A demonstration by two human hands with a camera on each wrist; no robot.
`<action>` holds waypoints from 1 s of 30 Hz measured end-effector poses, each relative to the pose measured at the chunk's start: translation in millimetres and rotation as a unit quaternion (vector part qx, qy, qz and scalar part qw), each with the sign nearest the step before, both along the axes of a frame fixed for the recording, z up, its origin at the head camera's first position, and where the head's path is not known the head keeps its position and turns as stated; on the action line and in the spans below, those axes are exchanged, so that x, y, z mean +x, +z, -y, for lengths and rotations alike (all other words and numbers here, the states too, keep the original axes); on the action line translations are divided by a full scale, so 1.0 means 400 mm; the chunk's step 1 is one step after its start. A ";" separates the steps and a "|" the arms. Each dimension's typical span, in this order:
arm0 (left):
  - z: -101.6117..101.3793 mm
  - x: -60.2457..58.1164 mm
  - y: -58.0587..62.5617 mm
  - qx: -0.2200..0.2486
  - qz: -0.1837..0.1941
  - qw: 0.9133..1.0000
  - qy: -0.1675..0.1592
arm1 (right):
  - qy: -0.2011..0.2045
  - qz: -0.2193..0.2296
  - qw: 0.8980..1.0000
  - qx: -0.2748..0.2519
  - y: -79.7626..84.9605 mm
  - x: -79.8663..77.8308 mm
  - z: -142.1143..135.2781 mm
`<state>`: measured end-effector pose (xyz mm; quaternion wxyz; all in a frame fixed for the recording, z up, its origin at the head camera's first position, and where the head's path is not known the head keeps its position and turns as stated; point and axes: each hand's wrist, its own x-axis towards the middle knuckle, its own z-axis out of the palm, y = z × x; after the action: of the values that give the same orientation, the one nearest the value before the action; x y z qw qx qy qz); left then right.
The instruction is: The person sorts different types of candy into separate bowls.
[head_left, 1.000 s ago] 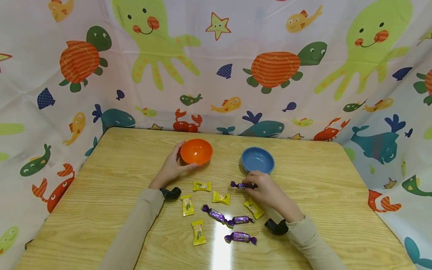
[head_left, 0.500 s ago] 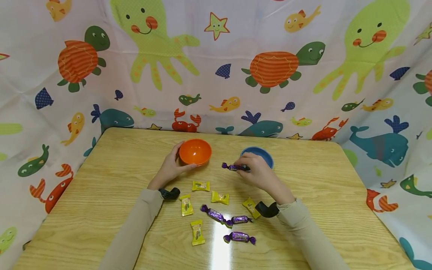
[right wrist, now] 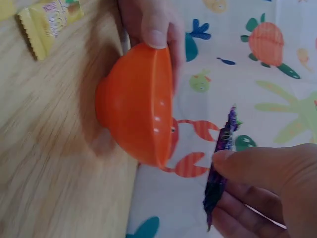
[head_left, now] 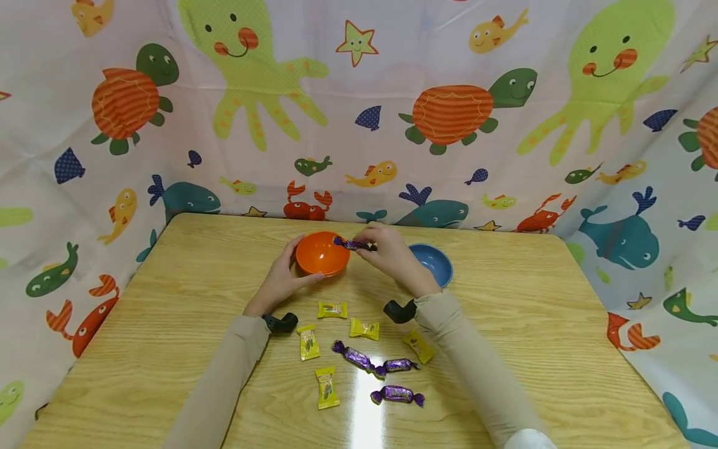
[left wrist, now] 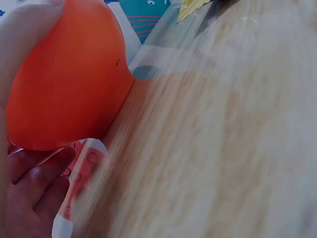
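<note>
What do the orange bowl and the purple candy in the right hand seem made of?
Orange bowl: probably glossy plastic, judging by its even color and bright highlights inside.
Purple candy: shiny wrapping, perhaps foil or metallic film, given its glints and crinkles; contents hidden.

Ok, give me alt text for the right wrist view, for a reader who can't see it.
The right hand pinches a purple-wrapped candy near an orange bowl, which the left hand grips. A yellow-wrapped candy lies on the wooden table; sea-creature cloth hangs behind.
</note>
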<state>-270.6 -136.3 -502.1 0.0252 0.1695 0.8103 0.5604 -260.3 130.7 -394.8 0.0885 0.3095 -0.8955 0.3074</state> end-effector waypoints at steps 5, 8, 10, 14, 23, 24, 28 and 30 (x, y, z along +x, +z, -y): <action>-0.005 0.021 0.039 -0.004 0.000 1.000 -0.008 | -0.001 0.003 1.000 0.021 -0.013 -0.048 0.058; -0.008 0.038 0.067 -0.001 -0.004 1.000 -0.013 | -0.003 0.022 0.999 0.045 -0.024 -0.069 0.091; -0.009 0.044 0.077 -0.002 -0.007 1.000 -0.014 | -0.003 0.031 0.997 0.071 -0.037 -0.080 0.111; -0.010 0.049 0.082 -0.005 -0.012 1.000 -0.013 | 0.012 0.037 0.992 0.119 -0.061 -0.094 0.146; -0.004 0.046 0.078 -0.005 -0.011 1.000 -0.009 | 0.012 0.021 0.983 0.183 -0.086 -0.107 0.196; -0.003 0.046 0.077 -0.004 -0.010 1.000 -0.009 | 0.009 0.020 0.982 0.187 -0.090 -0.109 0.200; -0.004 0.047 0.078 0.003 -0.016 1.000 -0.015 | 0.001 0.022 0.982 0.187 -0.106 -0.114 0.210; -0.001 0.033 0.053 0.006 -0.023 1.000 -0.016 | -0.003 0.028 0.981 0.190 -0.109 -0.114 0.214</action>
<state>-257.3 -135.8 -481.1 0.0143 0.1955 0.8045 0.5607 -305.9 44.9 -438.3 0.0044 0.3095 -0.9405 0.1401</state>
